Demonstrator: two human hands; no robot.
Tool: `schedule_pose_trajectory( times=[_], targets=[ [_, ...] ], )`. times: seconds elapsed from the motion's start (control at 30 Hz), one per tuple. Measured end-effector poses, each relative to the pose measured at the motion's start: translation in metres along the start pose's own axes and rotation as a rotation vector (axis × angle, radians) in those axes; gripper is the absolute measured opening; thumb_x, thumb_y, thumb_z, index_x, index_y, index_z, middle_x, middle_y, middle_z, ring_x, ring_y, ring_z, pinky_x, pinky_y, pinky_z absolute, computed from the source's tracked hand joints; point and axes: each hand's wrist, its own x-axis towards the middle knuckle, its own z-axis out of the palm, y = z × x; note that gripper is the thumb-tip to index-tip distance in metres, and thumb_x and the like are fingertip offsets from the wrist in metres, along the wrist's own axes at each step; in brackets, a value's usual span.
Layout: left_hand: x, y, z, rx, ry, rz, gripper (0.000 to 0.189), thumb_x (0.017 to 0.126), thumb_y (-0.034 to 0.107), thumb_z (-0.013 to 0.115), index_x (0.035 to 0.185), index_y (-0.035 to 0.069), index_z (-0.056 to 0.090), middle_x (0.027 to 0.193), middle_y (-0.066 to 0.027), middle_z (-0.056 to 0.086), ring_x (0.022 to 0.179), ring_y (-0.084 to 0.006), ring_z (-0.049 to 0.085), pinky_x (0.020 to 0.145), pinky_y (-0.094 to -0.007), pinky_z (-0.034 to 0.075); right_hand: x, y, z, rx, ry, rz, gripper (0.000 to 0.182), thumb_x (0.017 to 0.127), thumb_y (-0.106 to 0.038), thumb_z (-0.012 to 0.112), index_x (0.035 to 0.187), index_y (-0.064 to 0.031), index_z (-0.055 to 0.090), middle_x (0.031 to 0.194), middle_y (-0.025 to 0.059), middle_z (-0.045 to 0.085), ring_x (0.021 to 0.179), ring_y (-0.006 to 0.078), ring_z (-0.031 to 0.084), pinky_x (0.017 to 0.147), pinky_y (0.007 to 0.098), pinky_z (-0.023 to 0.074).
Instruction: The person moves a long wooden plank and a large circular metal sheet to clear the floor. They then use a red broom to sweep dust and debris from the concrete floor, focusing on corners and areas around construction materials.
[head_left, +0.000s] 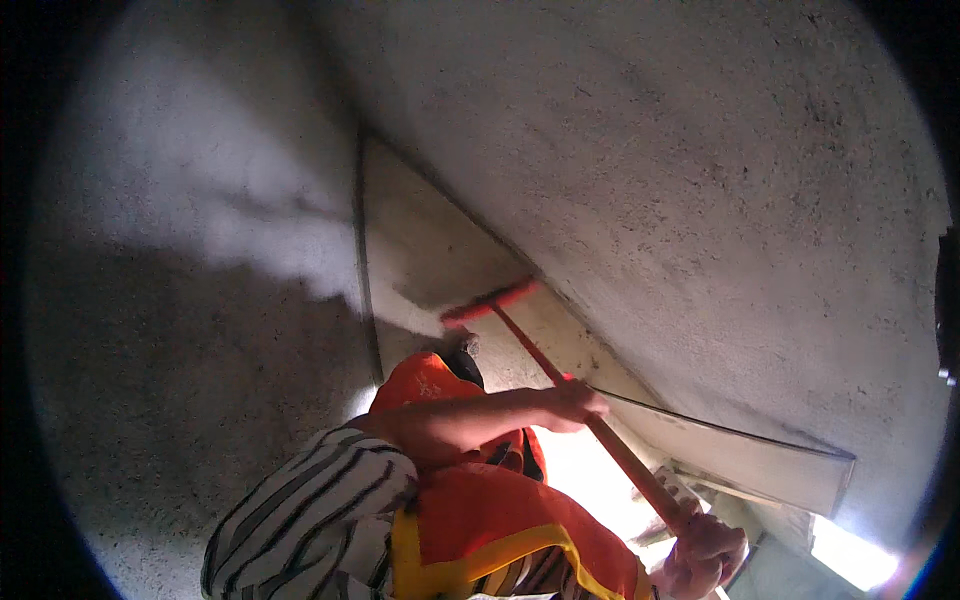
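A red push tool, a broom or a squeegee (491, 301), has its wide head low on the light floor (431, 225), close to the dark line along the right wall. Its long red handle (634, 465) slants down to the right, across the front of my body. My left hand (576, 405) grips the handle partway along, the bare forearm reaching in from the left. Near the handle's lower-right end, my right hand (705, 555) is closed around it. The head's underside cannot be seen.
Rough plastered walls rise on the left (187, 375) and right (712, 187), narrowing towards a corner. My shoe (470, 345) shows just below the tool head. An orange vest with yellow trim (510, 517) covers my front. A bright opening (855, 555) lies at the lower right.
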Motion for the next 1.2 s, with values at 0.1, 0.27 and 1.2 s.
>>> schedule_pose_trajectory(
  times=[0.1,0.27,1.2],
  targets=[
    [-0.043,0.029,-0.033,-0.027,0.106,-0.183,0.007,0.07,0.006,0.048,0.076,0.004,0.052,0.072,-0.0138,0.056,0.074,-0.0265,0.056,0.065,-0.0383,0.041,0.026,-0.039,0.027,-0.136,0.032,0.037,0.012,0.065,0.003,0.044,0.056,-0.0033,0.041,0.05,0.0034,0.042,0.048,0.0111,0.043,0.049,0.0271,0.0373],
    [-0.062,-0.064,-0.045,0.184,0.37,-0.203,0.009,0.069,0.015,0.058,0.068,0.007,0.054,0.066,-0.0106,0.056,0.068,-0.0264,0.057,0.059,-0.0369,0.042,0.029,0.019,0.084,0.14,-0.062,0.114,0.004,0.066,0.002,0.041,0.065,0.0003,0.044,0.055,0.0066,0.046,0.048,0.014,0.038,0.048,0.0282,0.0308],
    [-0.163,0.005,-0.198,0.333,1.141,-0.101,0.004,0.075,0.007,0.052,0.075,0.003,0.052,0.069,-0.011,0.052,0.07,-0.0281,0.05,0.067,-0.0372,0.039,0.166,-0.049,0.225,0.275,-0.678,-0.051,0.012,0.065,0.005,0.044,0.07,-0.0009,0.053,0.062,0.0073,0.053,0.057,0.0176,0.051,0.06,0.0342,0.0434]
  ],
)
